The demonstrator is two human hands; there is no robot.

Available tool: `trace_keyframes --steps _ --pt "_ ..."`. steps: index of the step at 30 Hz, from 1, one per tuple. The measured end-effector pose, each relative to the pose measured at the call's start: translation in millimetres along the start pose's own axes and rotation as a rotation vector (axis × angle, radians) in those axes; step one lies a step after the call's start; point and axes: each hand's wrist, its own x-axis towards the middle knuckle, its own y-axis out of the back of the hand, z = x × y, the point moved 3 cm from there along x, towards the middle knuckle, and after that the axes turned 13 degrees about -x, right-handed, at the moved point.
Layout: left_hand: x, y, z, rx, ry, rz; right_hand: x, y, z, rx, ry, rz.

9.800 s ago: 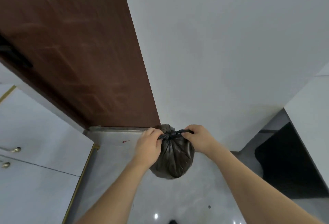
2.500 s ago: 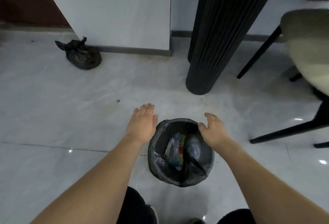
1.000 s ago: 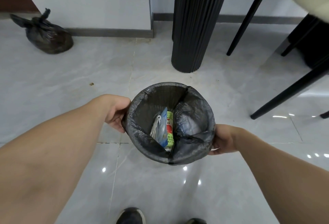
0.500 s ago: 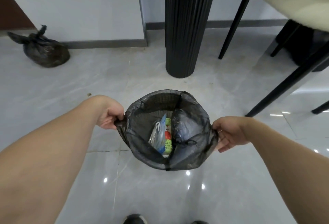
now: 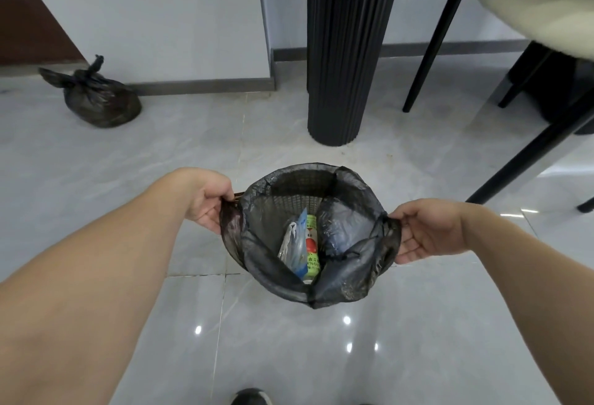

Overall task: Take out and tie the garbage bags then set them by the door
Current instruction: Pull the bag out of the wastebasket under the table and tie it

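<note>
left hand and right hand each curl their fingers around an edge of the open bag (wrappers inside), pulling it wide. the tied bag sits well left of the black pillar.

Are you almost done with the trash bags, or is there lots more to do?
About halfway. One tied bag already sits on the floor by the wall, next to the brown door. Now the left hand and right hand each grip an edge of the second bag, stretching it open over the bin, with wrappers inside. It is not yet lifted out, tied, or carried to the door.
</note>
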Motion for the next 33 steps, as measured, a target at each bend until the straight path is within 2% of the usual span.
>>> trace_keyframes --steps 6,10,14,24,27,30,33 --pt "0.0 -1.2 5.0 -0.136 -0.007 -0.118 -6.3 7.2 -9.5 0.053 0.068 -0.042" --pt "11.4 0.3 9.6 -0.305 -0.052 -0.197 -12.4 2.2 -28.0 0.176 0.234 -0.201" --pt "16.1 6.7 10.7 -0.396 -0.089 -0.194 -10.1 -4.2 -32.4 0.206 0.255 -0.275" --pt "13.9 6.0 23.0 -0.414 -0.086 -0.077 -6.6 4.8 -33.7 0.395 0.198 -0.080" --pt "5.7 -1.1 22.2 -0.332 -0.084 -0.002 -6.1 1.4 -37.9 0.420 0.206 -0.075" --pt "-5.3 -7.2 21.5 -0.175 -0.113 0.128 -6.8 -3.5 -41.0 0.335 0.190 -0.101" --pt "-9.7 -10.5 21.8 -0.173 -0.097 0.109 -9.9 -9.8 -43.2 0.287 0.238 -0.190"
